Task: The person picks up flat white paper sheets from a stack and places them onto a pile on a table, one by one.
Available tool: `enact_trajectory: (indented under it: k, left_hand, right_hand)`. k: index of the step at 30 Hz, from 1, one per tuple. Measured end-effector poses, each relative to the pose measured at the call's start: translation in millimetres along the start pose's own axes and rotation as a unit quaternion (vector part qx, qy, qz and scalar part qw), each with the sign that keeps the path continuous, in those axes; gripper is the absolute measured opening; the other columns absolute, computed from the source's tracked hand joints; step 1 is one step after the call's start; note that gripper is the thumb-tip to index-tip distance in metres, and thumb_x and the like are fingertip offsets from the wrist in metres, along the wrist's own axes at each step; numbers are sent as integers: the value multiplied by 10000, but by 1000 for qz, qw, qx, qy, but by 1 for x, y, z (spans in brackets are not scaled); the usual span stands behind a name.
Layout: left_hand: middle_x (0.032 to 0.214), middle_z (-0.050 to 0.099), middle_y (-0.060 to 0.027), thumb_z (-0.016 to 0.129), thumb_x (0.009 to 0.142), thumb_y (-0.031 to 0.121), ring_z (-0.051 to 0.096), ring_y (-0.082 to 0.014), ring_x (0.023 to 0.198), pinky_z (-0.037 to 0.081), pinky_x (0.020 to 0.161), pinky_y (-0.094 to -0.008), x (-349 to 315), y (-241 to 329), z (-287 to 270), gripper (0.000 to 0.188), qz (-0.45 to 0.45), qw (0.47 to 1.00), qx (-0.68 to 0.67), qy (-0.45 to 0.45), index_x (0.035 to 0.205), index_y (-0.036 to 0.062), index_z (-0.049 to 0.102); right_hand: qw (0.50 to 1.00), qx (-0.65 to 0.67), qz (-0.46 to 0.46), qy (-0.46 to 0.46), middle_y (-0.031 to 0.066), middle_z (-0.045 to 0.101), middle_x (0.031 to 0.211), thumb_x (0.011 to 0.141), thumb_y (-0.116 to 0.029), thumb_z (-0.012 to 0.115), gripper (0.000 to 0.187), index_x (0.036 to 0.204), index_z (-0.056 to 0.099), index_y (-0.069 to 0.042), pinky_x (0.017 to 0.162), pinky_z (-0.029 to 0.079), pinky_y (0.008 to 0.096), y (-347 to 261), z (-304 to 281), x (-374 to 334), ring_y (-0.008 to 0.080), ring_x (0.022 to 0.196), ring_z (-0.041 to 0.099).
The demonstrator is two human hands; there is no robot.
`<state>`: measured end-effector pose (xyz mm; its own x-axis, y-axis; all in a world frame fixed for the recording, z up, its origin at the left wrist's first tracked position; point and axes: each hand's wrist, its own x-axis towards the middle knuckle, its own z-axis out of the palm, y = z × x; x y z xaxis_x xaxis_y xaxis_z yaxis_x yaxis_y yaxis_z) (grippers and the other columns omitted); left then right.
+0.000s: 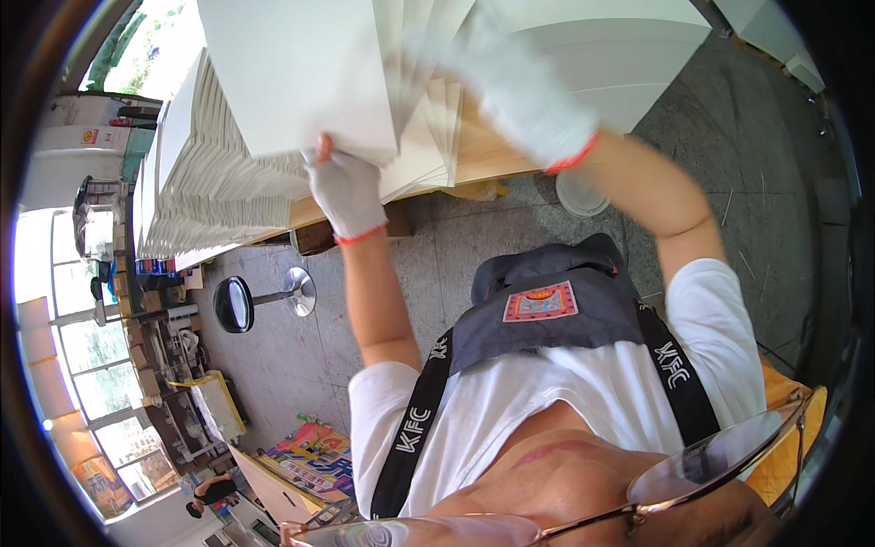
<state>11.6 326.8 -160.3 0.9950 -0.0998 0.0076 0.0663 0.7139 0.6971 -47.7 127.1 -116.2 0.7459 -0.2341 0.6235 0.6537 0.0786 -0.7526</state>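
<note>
The left hand (349, 193) held a board (296, 73) over the bench's (497, 152) near edge. The right hand (529, 96) blurred near fanned boards (440, 150).

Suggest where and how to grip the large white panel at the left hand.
Probably pinch the white panel along its near edge, coming from the person's side, thumb on top, fingers beneath. It is thin and flat, and that edge faces the person; the left hand has its thumb there.
</note>
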Motion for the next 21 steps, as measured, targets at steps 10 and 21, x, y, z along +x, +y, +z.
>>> enact_trajectory:
  k: [10, 21]
  left_hand:
    - [1469, 372, -119, 468, 908, -54, 439, -304, 1312, 438, 1074, -481, 6, -120, -125, 646, 58, 984, 20, 169, 1481, 180, 283]
    - [1316, 456, -106, 522, 826, -104, 502, -261, 1195, 484, 1021, -442, 28, -183, -184, 600, 2, 959, -19, 282, 1352, 132, 353]
  right_hand:
    - [905, 29, 420, 68, 113, 652, 1131, 786, -264, 809, 685, 1327, 483, 0, 783, 543, 307, 226, 33, -86, 171, 989, 640]
    - [817, 177, 533, 132, 164, 701, 1038, 820, -160, 782, 392, 1091, 645, 88, 791, 566, 346, 291, 17, -111, 224, 952, 684]
